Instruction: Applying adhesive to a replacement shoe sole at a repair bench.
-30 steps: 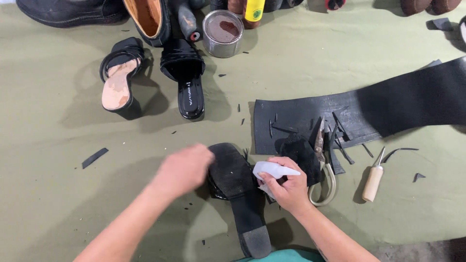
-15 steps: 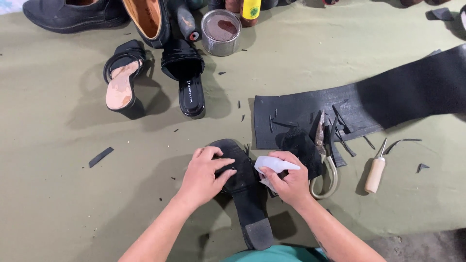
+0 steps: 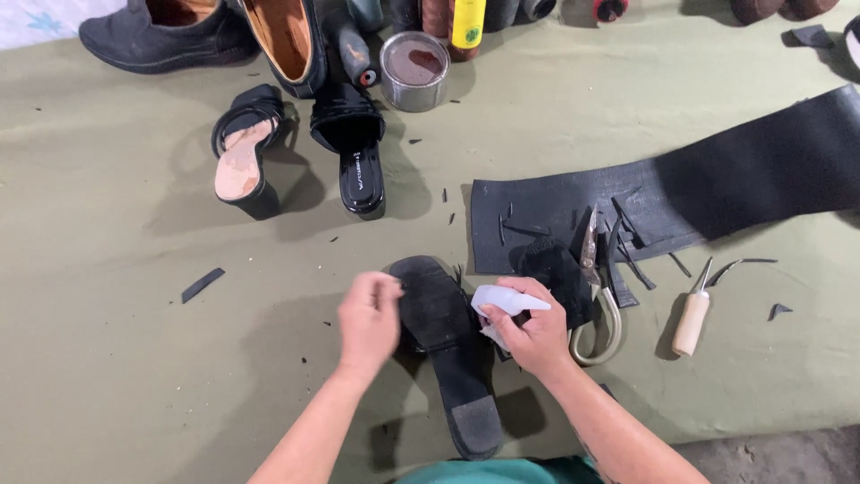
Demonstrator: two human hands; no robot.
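Two bare hands at an upturned black sandal (image 3: 448, 345), left hand (image 3: 367, 324) loosely curled against its sole edge, right hand (image 3: 530, 330) just beside it clenching a small white bottle (image 3: 507, 300), shears (image 3: 595, 296) right of the sandal

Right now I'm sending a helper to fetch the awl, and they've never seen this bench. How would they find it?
Start at the long black rubber sheet on the right of the green cloth. Just below its lower edge, right of the scissors, lies the awl. It alone has a pale wooden handle, with a thin metal spike.
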